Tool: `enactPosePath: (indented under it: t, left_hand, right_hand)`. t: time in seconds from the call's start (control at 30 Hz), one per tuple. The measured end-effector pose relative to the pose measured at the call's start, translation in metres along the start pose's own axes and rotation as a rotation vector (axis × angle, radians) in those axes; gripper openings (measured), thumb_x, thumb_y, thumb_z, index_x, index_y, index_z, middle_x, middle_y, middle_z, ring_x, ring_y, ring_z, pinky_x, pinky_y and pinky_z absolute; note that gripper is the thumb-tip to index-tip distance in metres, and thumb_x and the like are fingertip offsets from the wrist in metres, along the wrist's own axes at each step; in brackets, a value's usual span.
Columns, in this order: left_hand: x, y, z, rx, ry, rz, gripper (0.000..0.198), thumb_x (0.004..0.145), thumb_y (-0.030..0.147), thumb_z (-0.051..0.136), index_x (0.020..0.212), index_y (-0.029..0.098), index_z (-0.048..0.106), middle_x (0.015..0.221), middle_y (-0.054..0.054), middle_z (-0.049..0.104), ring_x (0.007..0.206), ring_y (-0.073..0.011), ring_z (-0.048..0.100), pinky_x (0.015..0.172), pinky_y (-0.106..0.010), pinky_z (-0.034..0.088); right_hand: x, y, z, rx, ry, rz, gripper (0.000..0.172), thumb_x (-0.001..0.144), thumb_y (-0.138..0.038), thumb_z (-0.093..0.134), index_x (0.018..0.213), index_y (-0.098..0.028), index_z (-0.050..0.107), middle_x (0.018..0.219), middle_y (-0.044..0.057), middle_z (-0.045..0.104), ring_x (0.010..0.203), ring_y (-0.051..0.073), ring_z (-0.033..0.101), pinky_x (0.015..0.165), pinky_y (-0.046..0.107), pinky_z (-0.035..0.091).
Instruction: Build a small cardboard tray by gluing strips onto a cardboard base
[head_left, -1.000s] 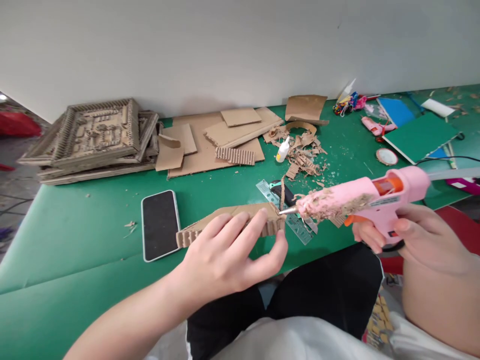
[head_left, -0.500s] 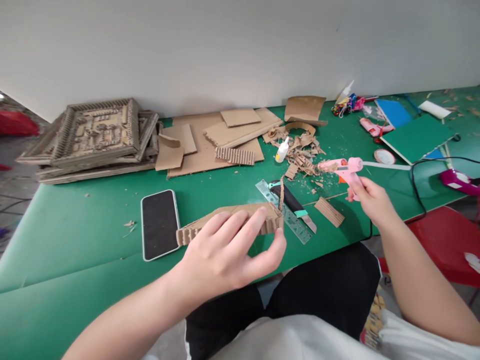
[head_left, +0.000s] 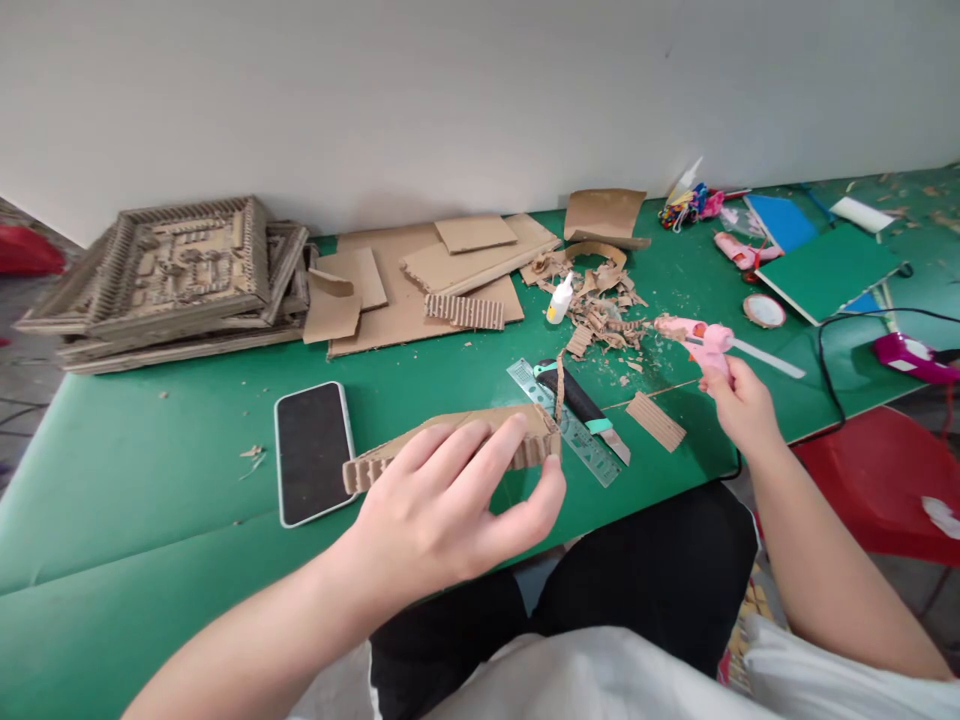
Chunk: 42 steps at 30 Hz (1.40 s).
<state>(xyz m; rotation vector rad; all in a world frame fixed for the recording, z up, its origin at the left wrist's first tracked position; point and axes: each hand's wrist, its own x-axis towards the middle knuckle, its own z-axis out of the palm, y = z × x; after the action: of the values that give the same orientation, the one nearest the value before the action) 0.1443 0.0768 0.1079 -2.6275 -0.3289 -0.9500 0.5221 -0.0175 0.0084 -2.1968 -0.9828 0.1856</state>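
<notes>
My left hand (head_left: 450,500) grips a long cardboard piece (head_left: 536,448) with an exposed corrugated edge, and a thin cardboard strip (head_left: 559,385) sticks up at its right end. In my right hand (head_left: 739,405) is a pink hot glue gun (head_left: 709,343), its nozzle pointing left and a pale glue stick (head_left: 769,358) jutting out behind. Between the hands lie a utility knife (head_left: 581,400) and a clear ruler (head_left: 600,462), with a small corrugated cardboard piece (head_left: 655,421) to their right. A phone (head_left: 313,455) lies by the cardboard's left end.
Stacked cardboard frames (head_left: 180,265) stand at the back left, beside flat cardboard sheets (head_left: 390,330). A white glue bottle (head_left: 559,300) stands by cardboard scraps (head_left: 600,290). To the right are a tape roll (head_left: 765,311), a green board (head_left: 832,270) and a black cable (head_left: 825,365).
The glue gun in my right hand has swung slightly right and down, away from the scraps. My left hand still holds the cardboard; the whole view has shifted a little.
</notes>
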Motion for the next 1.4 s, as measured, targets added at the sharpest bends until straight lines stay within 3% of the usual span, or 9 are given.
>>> enactPosePath:
  t: [0.2, 0.37, 0.53, 0.7, 0.8, 0.9, 1.0, 1.2, 1.4]
  left_hand:
    - [0.001, -0.001, 0.0, 0.005, -0.007, 0.001, 0.03, 0.077, 0.007, 0.061, 0.099, 0.026, 0.057, 0.095, -0.004, 0.068, 0.077, -0.0151, 0.065, 0.065, -0.027, 0.049]
    - [0.001, -0.001, 0.001, 0.01, -0.001, -0.003, 0.029, 0.077, 0.008, 0.061, 0.099, 0.027, 0.056, 0.094, -0.003, 0.068, 0.076, -0.0142, 0.065, 0.066, -0.027, 0.049]
    - [0.0, -0.001, 0.001, 0.015, 0.006, 0.01, 0.03, 0.077, 0.005, 0.059, 0.099, 0.025, 0.055, 0.092, -0.004, 0.068, 0.075, -0.0149, 0.065, 0.064, -0.027, 0.049]
    - [0.001, 0.0, 0.001, 0.014, -0.001, 0.009, 0.03, 0.077, 0.004, 0.058, 0.098, 0.025, 0.055, 0.092, -0.004, 0.068, 0.075, -0.0156, 0.065, 0.065, -0.028, 0.049]
    - [0.001, 0.0, 0.001, 0.02, -0.001, 0.007, 0.031, 0.077, 0.004, 0.058, 0.099, 0.025, 0.055, 0.093, -0.003, 0.068, 0.075, -0.0149, 0.065, 0.065, -0.028, 0.049]
    - [0.001, 0.0, 0.0, 0.022, -0.004, 0.006, 0.031, 0.077, 0.005, 0.059, 0.1, 0.026, 0.055, 0.094, -0.003, 0.068, 0.076, -0.0144, 0.065, 0.066, -0.027, 0.049]
    - [0.0, 0.0, 0.0, 0.023, -0.002, 0.004, 0.03, 0.078, 0.005, 0.059, 0.1, 0.026, 0.055, 0.094, -0.003, 0.067, 0.076, -0.0138, 0.064, 0.067, -0.027, 0.048]
    - [0.0, -0.001, 0.001, 0.004, 0.003, 0.001, 0.028, 0.078, 0.005, 0.058, 0.099, 0.025, 0.056, 0.093, -0.005, 0.067, 0.075, -0.0154, 0.064, 0.067, -0.028, 0.048]
    - [0.001, -0.002, 0.001, -0.001, 0.009, -0.003, 0.027, 0.079, 0.005, 0.057, 0.098, 0.025, 0.057, 0.092, -0.004, 0.068, 0.074, -0.0149, 0.065, 0.066, -0.028, 0.049]
  right_hand:
    - [-0.002, 0.008, -0.009, 0.277, 0.023, 0.129, 0.038, 0.08, -0.059, 0.051, 0.07, -0.023, 0.056, 0.066, 0.001, 0.059, 0.065, 0.017, 0.055, 0.072, 0.034, 0.046]
    - [0.01, 0.031, -0.018, 0.366, -0.053, 0.302, 0.048, 0.071, -0.068, 0.054, 0.065, -0.021, 0.056, 0.061, 0.007, 0.06, 0.051, 0.017, 0.051, 0.047, 0.032, 0.042]
    - [0.022, 0.052, -0.025, 0.27, -0.021, 0.42, 0.048, 0.074, -0.068, 0.049, 0.071, -0.021, 0.058, 0.055, 0.004, 0.055, 0.044, 0.016, 0.045, 0.041, 0.032, 0.038]
    - [0.023, 0.059, -0.036, -0.047, 0.092, 0.433, 0.032, 0.072, -0.052, 0.061, 0.065, -0.02, 0.061, 0.06, 0.007, 0.056, 0.061, 0.022, 0.055, 0.054, 0.035, 0.042]
    - [0.024, 0.049, -0.041, -0.315, 0.169, 0.3, 0.026, 0.078, -0.042, 0.058, 0.068, -0.019, 0.065, 0.073, 0.014, 0.061, 0.078, 0.03, 0.057, 0.063, 0.038, 0.037]
    - [0.033, 0.03, -0.034, -0.607, 0.21, -0.056, 0.031, 0.088, -0.037, 0.046, 0.089, -0.015, 0.069, 0.085, 0.017, 0.065, 0.081, 0.03, 0.056, 0.065, 0.038, 0.035]
    - [0.05, 0.014, -0.016, -0.7, 0.146, -0.346, 0.027, 0.088, -0.033, 0.05, 0.091, -0.015, 0.07, 0.088, 0.014, 0.066, 0.086, 0.026, 0.053, 0.07, 0.035, 0.037]
    - [0.069, 0.006, 0.011, -0.939, 0.046, -0.476, 0.02, 0.084, -0.033, 0.058, 0.09, -0.017, 0.066, 0.085, 0.011, 0.062, 0.088, 0.026, 0.049, 0.068, 0.033, 0.032]
    - [0.062, 0.009, 0.021, -1.078, 0.082, -0.431, 0.022, 0.084, -0.034, 0.056, 0.094, -0.015, 0.062, 0.089, 0.012, 0.06, 0.092, 0.028, 0.046, 0.066, 0.034, 0.026]
